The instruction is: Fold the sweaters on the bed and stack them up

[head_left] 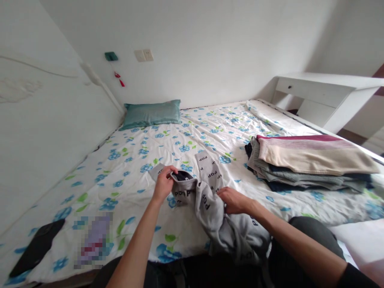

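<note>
Head view: left hand [163, 185] pinches grey garment [210, 208] hem; right hand [234, 201] grips fold; clothes stack [306, 164] well apart.

Crumpled grey lettered garment [210, 208] on bed

Plain white walls [210, 36] all round, soft daylight; wall switches [144, 55] above a teal pillow [153, 113]; big bed [90, 184] in blue-flower sheet; white table [327, 94] off right; carved white headboard [39, 120] on left.

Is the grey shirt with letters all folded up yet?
No. The grey printed garment lies rumpled and half spread; the left hand pinches its edge, the right hand rests on it.
</note>
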A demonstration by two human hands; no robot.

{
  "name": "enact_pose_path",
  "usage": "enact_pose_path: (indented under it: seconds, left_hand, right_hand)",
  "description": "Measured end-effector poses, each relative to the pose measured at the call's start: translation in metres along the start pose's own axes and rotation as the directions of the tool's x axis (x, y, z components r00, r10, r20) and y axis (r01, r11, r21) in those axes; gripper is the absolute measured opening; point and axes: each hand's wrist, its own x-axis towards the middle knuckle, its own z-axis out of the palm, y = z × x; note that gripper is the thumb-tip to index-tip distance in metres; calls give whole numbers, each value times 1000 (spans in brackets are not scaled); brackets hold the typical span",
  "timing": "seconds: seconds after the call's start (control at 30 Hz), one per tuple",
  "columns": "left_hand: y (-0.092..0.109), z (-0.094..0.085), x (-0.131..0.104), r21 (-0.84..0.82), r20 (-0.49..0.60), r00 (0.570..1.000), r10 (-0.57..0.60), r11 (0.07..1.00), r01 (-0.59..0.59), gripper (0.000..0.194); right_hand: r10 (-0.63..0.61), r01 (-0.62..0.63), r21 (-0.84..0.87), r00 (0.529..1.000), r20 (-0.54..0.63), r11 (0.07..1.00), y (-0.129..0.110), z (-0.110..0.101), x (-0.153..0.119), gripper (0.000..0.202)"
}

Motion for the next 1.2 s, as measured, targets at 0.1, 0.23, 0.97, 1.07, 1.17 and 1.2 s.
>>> enact_pose_path:
  seconds: [0.1, 0.23, 0.97, 1.07, 1.17, 1.2]
  left_hand:
    - [10, 5, -8, -171, 3, 995, -99, 980, 98, 11]
    - [34, 30, -35, -394, 297, 954, -44, 904, 164, 25]
    - [8, 7, -151, -158, 724, 668, -171, 902, 402, 94]
    - [-10, 5, -171, -18, 618, 718, -321, 907, 420, 78]
    - [-17, 6, -183, -41, 570, 746, -345, 894, 445, 60]
    - [-17, 7, -187, -39, 611, 718, -333, 894, 447, 53]
  right_hand:
    - [-214, 92, 408, 941, 263, 908, -42, 10, 2, 19]
    - [-58, -5, 607, 995, 84, 795, -53, 9, 3, 26]
    - [315, -200, 317, 876, -366, 927, -16, -27, -8, 21]
    - [324, -245, 248, 874, -362, 937, -19, -32, -7, 21]
    - [366, -318, 182, 826, -430, 931, -18, -42, -9, 17]
    - [383, -342, 174, 798, -466, 923, -16, -47, -11, 16]
